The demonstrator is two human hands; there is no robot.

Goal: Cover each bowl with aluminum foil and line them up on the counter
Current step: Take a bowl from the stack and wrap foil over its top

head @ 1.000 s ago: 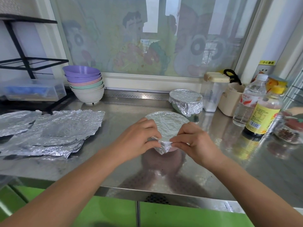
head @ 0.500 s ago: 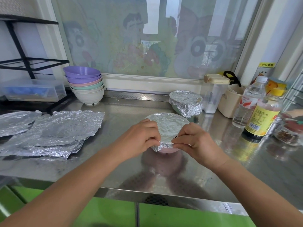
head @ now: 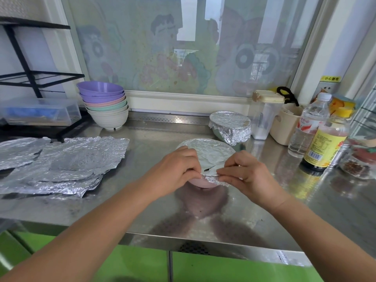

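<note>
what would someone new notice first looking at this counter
At centre, the left hand and right hand pinch the near edge of the foil over a pink bowl. Just behind it to the right stands a foil-covered bowl. On the left lie crumpled foil sheets, with a stack of pastel bowls behind them.

Silver foil (head: 211, 153), pink bowl (head: 200, 183), purple-topped pastel stack (head: 104, 104)
</note>
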